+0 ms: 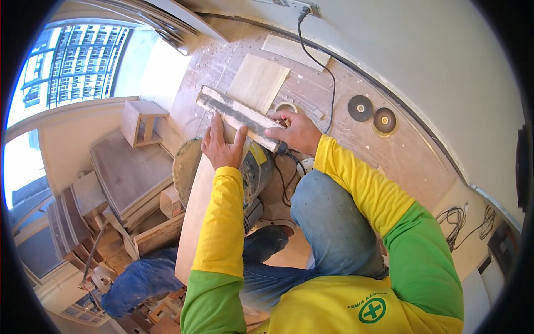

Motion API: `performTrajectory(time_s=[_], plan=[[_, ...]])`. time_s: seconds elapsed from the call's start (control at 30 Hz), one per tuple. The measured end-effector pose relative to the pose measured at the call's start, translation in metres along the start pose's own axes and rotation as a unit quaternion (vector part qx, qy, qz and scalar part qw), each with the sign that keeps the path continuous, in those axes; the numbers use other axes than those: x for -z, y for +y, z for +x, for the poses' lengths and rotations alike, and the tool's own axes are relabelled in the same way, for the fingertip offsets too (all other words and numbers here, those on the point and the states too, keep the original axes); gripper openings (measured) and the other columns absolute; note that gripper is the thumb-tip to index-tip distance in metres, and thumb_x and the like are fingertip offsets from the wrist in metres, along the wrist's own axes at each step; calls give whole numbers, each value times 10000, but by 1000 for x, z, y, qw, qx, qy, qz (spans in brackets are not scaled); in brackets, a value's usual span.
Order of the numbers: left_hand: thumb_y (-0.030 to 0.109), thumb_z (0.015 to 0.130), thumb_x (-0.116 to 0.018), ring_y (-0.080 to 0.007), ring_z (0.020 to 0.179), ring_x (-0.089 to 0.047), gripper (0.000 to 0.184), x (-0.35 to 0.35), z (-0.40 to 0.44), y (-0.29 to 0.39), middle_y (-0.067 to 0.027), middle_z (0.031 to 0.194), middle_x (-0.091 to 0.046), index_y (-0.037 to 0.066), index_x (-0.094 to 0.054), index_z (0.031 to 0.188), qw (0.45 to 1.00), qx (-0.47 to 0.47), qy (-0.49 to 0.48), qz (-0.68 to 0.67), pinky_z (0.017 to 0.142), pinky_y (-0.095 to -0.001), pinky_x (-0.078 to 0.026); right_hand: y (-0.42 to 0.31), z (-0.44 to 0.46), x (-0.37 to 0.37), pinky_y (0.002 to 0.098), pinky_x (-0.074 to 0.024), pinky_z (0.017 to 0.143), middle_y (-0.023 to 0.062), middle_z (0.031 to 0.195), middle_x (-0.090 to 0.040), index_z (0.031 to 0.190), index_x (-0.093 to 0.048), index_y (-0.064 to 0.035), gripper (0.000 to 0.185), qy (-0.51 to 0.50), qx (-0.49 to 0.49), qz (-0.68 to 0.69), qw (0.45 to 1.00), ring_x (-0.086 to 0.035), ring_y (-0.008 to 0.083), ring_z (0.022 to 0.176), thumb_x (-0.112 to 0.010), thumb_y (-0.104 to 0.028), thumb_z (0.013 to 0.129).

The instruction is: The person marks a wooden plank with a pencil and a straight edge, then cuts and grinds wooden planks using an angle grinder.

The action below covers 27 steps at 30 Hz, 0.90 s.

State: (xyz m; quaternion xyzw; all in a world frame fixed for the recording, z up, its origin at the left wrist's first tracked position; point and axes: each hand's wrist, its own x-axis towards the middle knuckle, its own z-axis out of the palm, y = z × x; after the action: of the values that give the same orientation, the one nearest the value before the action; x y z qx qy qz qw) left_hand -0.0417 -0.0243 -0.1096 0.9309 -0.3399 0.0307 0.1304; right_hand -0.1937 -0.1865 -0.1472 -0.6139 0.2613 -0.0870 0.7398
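Note:
A long, narrow block (239,116) with pale edges and a dark strip along its middle lies slantwise in front of me. The fingers of my right hand (296,132) are wrapped round its lower right end. My left hand (223,146) rests against its near side, thumb and fingers apart, over the top of a long pale wooden board (194,225). This board runs down beneath my left forearm. Below the block stands a round, dirty bucket (257,172) with a yellow label. What my left palm touches is hidden.
Pale panels (258,80) lie on the dusty floor beyond the block. Two round discs (360,108) sit at right, and a black cable (332,83) runs from the wall socket. Stacked wood (130,167), a small stool (142,119) and a blue bag (139,284) are at left.

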Motion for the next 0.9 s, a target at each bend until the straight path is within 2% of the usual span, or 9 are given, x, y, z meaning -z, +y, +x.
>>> performTrajectory(time_s=[0.13, 0.2, 0.23, 0.33, 0.57, 0.67, 0.77, 0.83, 0.9], plan=[[653, 831, -664, -332, 1356, -449, 900, 0, 0, 1, -127, 1480, -527, 81, -459, 1495, 1000, 3, 4, -11, 1152, -468, -250, -18, -8, 13, 254, -522, 746, 69, 964, -679, 1226, -648, 27, 471, 72, -25, -44, 996, -621, 118, 850, -734, -319, 919], [642, 826, -674, -335, 1353, -452, 899, 0, 0, 2, -131, 1469, -536, 77, -462, 1492, 1000, 3, 5, -13, 1153, -468, -250, -25, -6, 26, 373, -517, 806, 178, 965, -695, 1085, -686, -4, 471, 185, -31, -27, 982, -670, 292, 907, -637, -454, 953], [630, 823, -686, -337, 1350, -455, 896, 1, 0, 2, -136, 1457, -544, 74, -465, 1489, 1000, 4, 8, -17, 1152, -469, -253, -29, -6, 30, 373, -517, 806, 178, 965, -695, 1085, -686, -4, 471, 186, -30, -26, 982, -670, 292, 907, -637, -454, 953], [606, 818, -706, -340, 1343, -460, 885, 0, 0, 2, -145, 1435, -557, 73, -471, 1484, 999, 3, 16, -28, 1149, -472, -260, -52, -9, 39, 344, -475, 749, 115, 818, -626, 1009, -668, -3, 522, 296, 178, 54, 937, -592, 241, 791, -468, -483, 1055], [586, 809, -725, -342, 1326, -470, 863, -1, 0, 2, -152, 1398, -576, 81, -486, 1467, 999, -2, 29, -33, 1136, -478, -282, -66, -18, 27, 271, -444, 695, 29, 783, -572, 1013, -663, -14, 557, 217, 112, 232, 942, -526, 115, 769, -449, -527, 1054], [590, 807, -726, -345, 1324, -471, 862, -2, 0, 1, -158, 1389, -578, 86, -486, 1465, 999, -6, 33, -35, 1133, -479, -286, -55, -12, 21, 256, -432, 667, 26, 771, -561, 1025, -655, -27, 524, 217, 160, 155, 951, -512, 92, 734, -460, -513, 1054], [592, 807, -725, -346, 1324, -470, 859, -3, 0, -1, -162, 1386, -578, 91, -487, 1463, 999, -8, 37, -28, 1131, -479, -288, -53, -9, 24, 265, -437, 625, 8, 719, -541, 1014, -662, -26, 514, 316, 278, 160, 893, -488, 84, 665, -472, -501, 1055], [593, 807, -725, -346, 1324, -470, 858, -3, -1, -1, -164, 1384, -578, 91, -488, 1462, 999, -7, 35, -28, 1131, -479, -288, -49, -14, 32, 310, -473, 615, 55, 705, -616, 992, -671, -16, 520, 241, 148, 103, 954, -576, 173, 623, -525, -514, 1029], [593, 807, -724, -347, 1323, -471, 857, -2, -1, -1, -165, 1383, -578, 90, -488, 1460, 999, -6, 33, -29, 1131, -480, -289, -51, -16, 25, 341, -493, 629, 101, 730, -652, 989, -674, -9, 531, 215, 118, 20, 969, -618, 243, 646, -567, -529, 997]])
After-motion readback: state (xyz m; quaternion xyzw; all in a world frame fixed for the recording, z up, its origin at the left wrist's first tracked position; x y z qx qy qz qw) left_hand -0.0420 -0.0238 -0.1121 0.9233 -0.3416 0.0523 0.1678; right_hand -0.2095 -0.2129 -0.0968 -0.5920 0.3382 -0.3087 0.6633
